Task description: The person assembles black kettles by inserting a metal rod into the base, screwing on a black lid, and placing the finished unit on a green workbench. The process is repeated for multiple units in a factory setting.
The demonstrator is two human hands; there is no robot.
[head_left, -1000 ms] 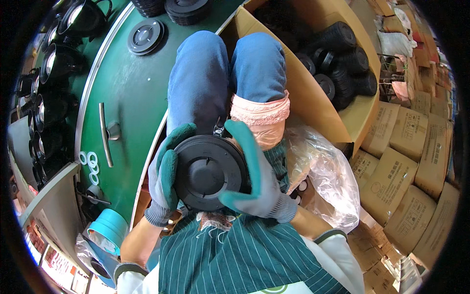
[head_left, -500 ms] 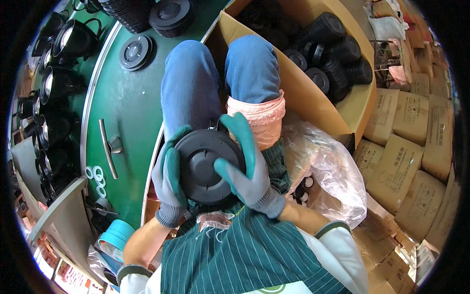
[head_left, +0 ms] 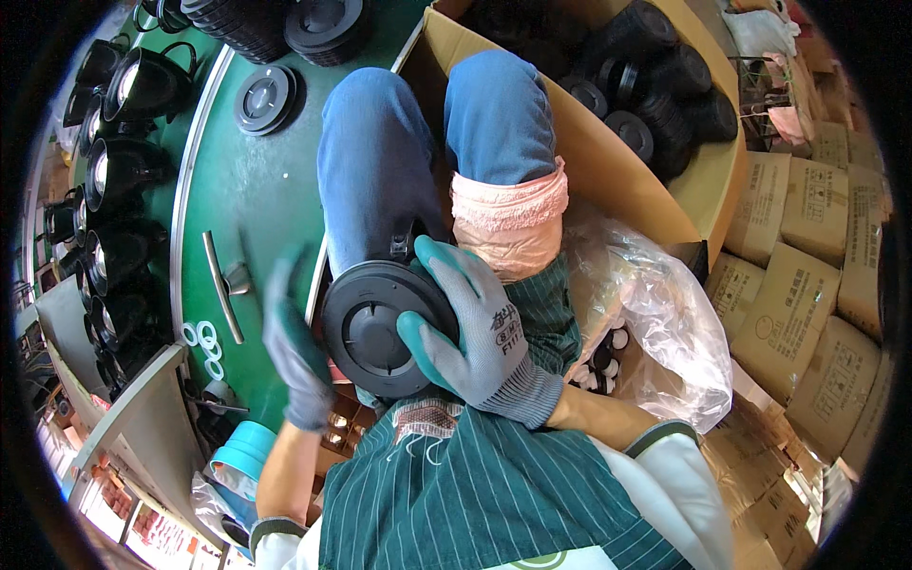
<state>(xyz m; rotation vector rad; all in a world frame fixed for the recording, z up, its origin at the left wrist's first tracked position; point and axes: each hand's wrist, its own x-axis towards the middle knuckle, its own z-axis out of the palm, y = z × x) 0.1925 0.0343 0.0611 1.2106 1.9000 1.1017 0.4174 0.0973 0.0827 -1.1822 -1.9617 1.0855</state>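
Change since half a second ago: left hand (head_left: 296,353) has come off the disc (head_left: 385,328) and hangs just beside its left edge, motion-blurred, fingers loosely extended and apart from it as far as the blur lets me tell. Right hand (head_left: 475,328) remains on the disc, fingers spread over its top and right side, thumb pressed on its face. The disc, black, round and ribbed, sits tilted on the lap just below the knees.

Far left: row of black lamp housings (head_left: 114,180) along the green table (head_left: 247,204), partly cut off by the rim of the view. On the table: one flat black disc (head_left: 264,95), a metal handle (head_left: 220,287), three white rings (head_left: 202,340). Top edge: stacked black discs (head_left: 328,24), stack tops out of view.

Lower left: blue cup (head_left: 242,456), contents not visible.

Centre right: open cardboard box (head_left: 617,161) holding black round parts (head_left: 655,85), piled, count unclear.

Right of the lap: clear plastic bag (head_left: 655,313); inside, small black-and-white pieces (head_left: 598,356), too small to identify.

Far right: stacked brown cartons (head_left: 807,294), closed, bent by the lens.
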